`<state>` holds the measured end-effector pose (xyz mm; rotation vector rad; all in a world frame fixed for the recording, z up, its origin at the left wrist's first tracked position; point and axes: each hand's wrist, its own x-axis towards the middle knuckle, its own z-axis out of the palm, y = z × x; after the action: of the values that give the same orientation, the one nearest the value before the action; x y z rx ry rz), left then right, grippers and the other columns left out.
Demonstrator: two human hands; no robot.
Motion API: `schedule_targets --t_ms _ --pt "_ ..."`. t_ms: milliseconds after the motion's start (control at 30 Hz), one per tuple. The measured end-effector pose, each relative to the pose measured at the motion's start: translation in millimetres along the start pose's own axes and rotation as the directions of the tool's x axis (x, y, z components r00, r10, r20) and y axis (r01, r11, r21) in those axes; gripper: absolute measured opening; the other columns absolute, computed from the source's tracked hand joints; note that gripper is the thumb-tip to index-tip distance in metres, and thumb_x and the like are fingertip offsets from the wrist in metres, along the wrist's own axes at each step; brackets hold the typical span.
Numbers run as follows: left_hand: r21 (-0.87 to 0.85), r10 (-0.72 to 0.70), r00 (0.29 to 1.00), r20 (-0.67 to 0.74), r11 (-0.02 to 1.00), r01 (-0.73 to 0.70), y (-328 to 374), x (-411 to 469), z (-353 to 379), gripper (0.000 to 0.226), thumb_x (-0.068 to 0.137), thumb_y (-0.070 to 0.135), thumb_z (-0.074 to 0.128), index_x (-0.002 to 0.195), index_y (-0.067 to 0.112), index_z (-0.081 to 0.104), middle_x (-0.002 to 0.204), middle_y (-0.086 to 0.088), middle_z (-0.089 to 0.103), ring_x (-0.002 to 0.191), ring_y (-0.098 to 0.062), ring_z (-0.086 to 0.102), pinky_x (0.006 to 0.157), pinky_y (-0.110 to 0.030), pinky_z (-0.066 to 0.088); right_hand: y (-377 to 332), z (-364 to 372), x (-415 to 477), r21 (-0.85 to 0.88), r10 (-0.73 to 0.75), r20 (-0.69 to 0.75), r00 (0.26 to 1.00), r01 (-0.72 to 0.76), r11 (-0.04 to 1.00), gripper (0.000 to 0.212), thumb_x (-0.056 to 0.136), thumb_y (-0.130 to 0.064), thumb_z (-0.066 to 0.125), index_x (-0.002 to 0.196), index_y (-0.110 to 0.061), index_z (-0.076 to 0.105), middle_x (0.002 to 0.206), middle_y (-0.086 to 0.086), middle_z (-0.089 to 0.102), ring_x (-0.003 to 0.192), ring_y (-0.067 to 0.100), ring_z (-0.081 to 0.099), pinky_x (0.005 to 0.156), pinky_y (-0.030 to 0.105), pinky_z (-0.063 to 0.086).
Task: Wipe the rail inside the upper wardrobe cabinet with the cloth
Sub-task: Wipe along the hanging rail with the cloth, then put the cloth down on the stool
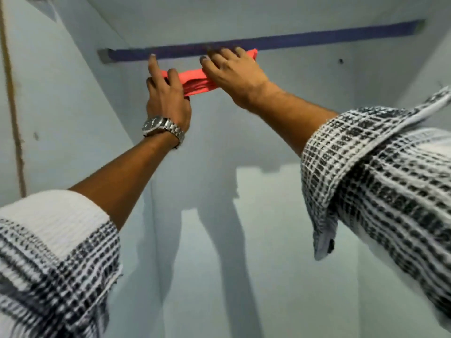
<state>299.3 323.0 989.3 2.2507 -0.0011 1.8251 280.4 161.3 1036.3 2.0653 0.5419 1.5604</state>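
A dark blue rail (317, 37) runs across the top of the white cabinet from a grey bracket at the left to the right wall. A folded coral-pink cloth (195, 80) stretches between both hands just under the rail. My left hand (168, 98), with a steel watch at the wrist, grips the cloth's lower left end, its index finger pointing up at the rail. My right hand (234, 71) lies over the cloth's right part, fingers at the rail; a cloth corner (252, 54) pokes out past the fingertips against the rail.
The white left side wall (73, 106), back panel (268, 142) and right wall (427, 69) close in the space. Shadows of my arms fall on the back panel. A brown edge strip (12, 106) runs down the far left.
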Motion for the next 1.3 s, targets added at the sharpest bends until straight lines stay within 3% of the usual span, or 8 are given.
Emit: schedule_targets --t_ms 267,533,733,833,933,1133,1233,1300 --pt "-0.216 0.203 0.844 0.496 0.971 -0.107 97 -347 15 0.058 0.090 0.003 0.054 0.146 0.000 0.039 0.159 -0.025 0.026 0.137 -0.045 0.037 0.090 -0.054 0.054 -70 22 -412 0.127 0.179 0.329 0.927 -0.232 0.964 0.051 0.101 -0.006 0.025 0.150 -0.009 0.037 0.154 0.023 0.040 0.142 0.038 0.040 0.116 0.051 0.032" --pt "-0.265 0.255 0.150 0.955 0.963 0.051 155 -824 -64 0.057 0.100 0.005 0.042 0.155 0.004 0.025 0.161 -0.020 0.023 0.144 -0.039 0.032 0.109 -0.047 0.046 -272 -112 -852 0.075 0.260 0.862 0.435 -0.617 0.783 0.045 0.091 -0.003 0.048 0.133 -0.002 0.062 0.127 0.026 0.066 0.111 0.044 0.066 0.095 0.058 0.053" --pt "-0.254 0.225 -0.316 0.922 0.966 -0.052 173 -1072 -104 0.046 0.075 0.009 0.069 0.121 0.018 0.070 0.129 -0.003 0.068 0.084 -0.022 0.070 0.045 -0.025 0.055 -390 -149 -1063 -0.027 0.115 0.990 0.083 -0.689 0.724 0.054 0.082 0.007 0.072 0.134 0.001 0.059 0.137 0.030 0.057 0.124 0.049 0.057 0.100 0.065 0.047" --pt "-0.352 0.287 -0.339 0.896 0.924 -0.147 168 -1151 -97 0.052 0.079 0.012 0.059 0.130 0.016 0.065 0.139 -0.008 0.063 0.101 -0.027 0.072 0.056 -0.028 0.058 -418 -140 -1133 -0.048 0.039 0.999 -0.028 -0.670 0.740 0.054 0.094 0.001 0.038 0.148 0.000 0.042 0.153 0.031 0.039 0.139 0.049 0.039 0.115 0.064 0.031" --pt "-0.389 0.319 -0.363 0.876 0.911 -0.139 149 -1240 -104 0.067 0.102 0.019 0.043 0.159 0.010 0.010 0.169 -0.010 0.002 0.155 -0.034 0.010 0.122 -0.051 0.028 -459 -144 -1194 -0.095 -0.126 0.954 -0.272 -0.672 0.734 0.072 0.101 -0.023 0.043 0.160 -0.011 0.004 0.167 0.018 0.002 0.155 0.033 0.005 0.125 0.053 0.012" --pt "-0.516 0.367 -0.488 0.792 0.830 -0.213 136 -1205 -98 0.077 0.103 0.026 0.043 0.159 0.015 -0.009 0.167 -0.007 -0.016 0.154 -0.032 -0.016 0.126 -0.055 -0.001 -448 -140 -1186 -0.132 -0.215 0.893 -0.396 -0.685 0.716 0.080 0.101 -0.037 0.049 0.160 -0.017 -0.001 0.168 0.013 -0.003 0.155 0.028 0.000 0.125 0.053 0.009" --pt "-0.596 0.515 -0.344 0.785 0.779 -0.196 162 -1105 -95 0.076 0.104 0.030 0.043 0.159 0.012 -0.006 0.169 -0.009 -0.008 0.155 -0.030 -0.012 0.127 -0.053 0.004 -404 -154 -1112 -0.246 -0.043 0.950 -0.310 -0.824 0.511 0.076 0.101 -0.025 0.050 0.160 -0.012 0.002 0.168 0.016 0.003 0.155 0.029 0.003 0.126 0.049 0.010" --pt "-0.672 0.669 -0.087 0.738 0.717 -0.187 194 -1022 -105 0.075 0.102 0.031 0.047 0.160 0.009 0.004 0.169 -0.010 0.000 0.156 -0.029 -0.003 0.127 -0.052 0.011 -380 -184 -1049 -0.216 0.203 0.965 -0.165 -0.941 0.260 0.074 0.099 -0.008 0.053 0.159 -0.006 0.009 0.167 0.018 0.007 0.154 0.031 0.011 0.125 0.048 0.017"
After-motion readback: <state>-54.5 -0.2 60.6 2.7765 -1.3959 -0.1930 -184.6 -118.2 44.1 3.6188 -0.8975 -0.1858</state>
